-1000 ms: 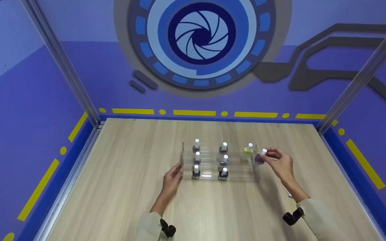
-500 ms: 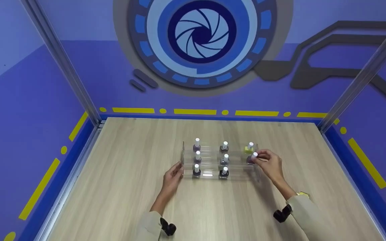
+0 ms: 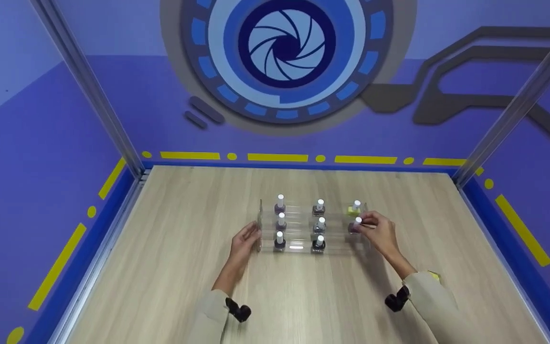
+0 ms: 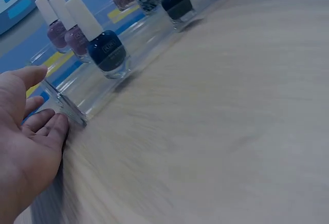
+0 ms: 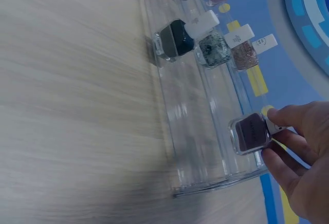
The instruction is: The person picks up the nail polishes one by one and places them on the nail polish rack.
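A clear acrylic tiered rack [image 3: 299, 249] stands on the table, bearing several nail polish bottles with white caps. My right hand [image 3: 381, 236] pinches a dark purple nail polish bottle [image 5: 251, 133] by its white cap, at the middle tier's right end. Right behind it is a yellow nail polish bottle [image 3: 354, 209]. My left hand [image 3: 244, 243] rests against the rack's left end panel [image 4: 64, 100], its fingers relaxed along the outer side and thumb near the edge. Close to that hand is a dark blue nail polish bottle [image 4: 108, 52] on the front tier.
A dark green nail polish bottle [image 5: 175, 40] stands mid front tier, with glittery ones behind it. Beside the right sleeve, partly covered, lies a small yellow object [image 3: 434, 275] on the wooden table [image 3: 184, 215]. Blue and purple panels [image 3: 112, 105] enclose the table's back and sides.
My right hand has carried the purple nail polish bottle leftward from beyond the rack's right end onto its middle tier. The yellow object by the sleeve has come into sight. The left hand stays at the rack.
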A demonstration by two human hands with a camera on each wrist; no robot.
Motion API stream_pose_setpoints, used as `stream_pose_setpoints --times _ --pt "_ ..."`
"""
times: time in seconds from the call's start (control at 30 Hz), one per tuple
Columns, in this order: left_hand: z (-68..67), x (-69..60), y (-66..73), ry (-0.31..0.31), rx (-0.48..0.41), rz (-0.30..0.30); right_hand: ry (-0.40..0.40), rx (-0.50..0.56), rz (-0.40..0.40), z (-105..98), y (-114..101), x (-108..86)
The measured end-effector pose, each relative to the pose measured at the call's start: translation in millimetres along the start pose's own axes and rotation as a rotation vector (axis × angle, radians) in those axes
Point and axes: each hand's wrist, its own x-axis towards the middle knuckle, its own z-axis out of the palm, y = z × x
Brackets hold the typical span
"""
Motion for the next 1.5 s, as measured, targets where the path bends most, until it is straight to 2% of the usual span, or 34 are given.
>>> stream_pose_setpoints --times 0.17,0.3,0.4,0.57,0.77,0.87,1.0,1.17,1.33,1.43,1.5 --pt "3.7 15.1 11.3 -0.035 -0.099 -0.019 -0.004 -0.014 -0.011 1 4 1.1" --pt "1.9 24.1 14.6 -0.078 -0.134 -0.041 -0.011 -0.010 -0.019 2 5 1.9" --pt "-1.5 26.0 12.0 -0.108 -0.142 -0.054 -0.032 -0.014 -0.006 2 4 1.5" --pt "-6.9 22.3 5.7 -0.151 -0.126 -0.063 -0.071 -0.019 -0.003 -2 2 -1.1" --pt "-8.5 18.8 0.9 -0.145 -0.103 -0.056 -0.093 -0.017 -0.091 -25 -7 -7.5" --pt "-8.5 16.8 -1.3 -0.139 -0.094 -0.041 -0.073 -0.076 -0.129 -41 1 -8.0" --pt "-9.1 15.5 -2.7 -0.145 -0.073 -0.026 -0.069 -0.127 -0.130 -68 9 -12.5" --pt "-9.9 16.0 -4.2 -0.147 -0.070 -0.024 -0.190 -0.223 -0.102 -102 23 -19.8" --pt "-10.7 16.6 -6.2 -0.140 -0.071 -0.028 -0.440 -0.349 -0.155 -128 43 -28.1" --pt "-11.0 16.3 -5.9 -0.143 -0.065 -0.018 -0.602 -0.360 -0.173 -136 54 -33.3" --pt "-11.1 15.9 -5.5 -0.143 -0.054 -0.014 -0.675 -0.359 -0.158 -139 58 -36.3"
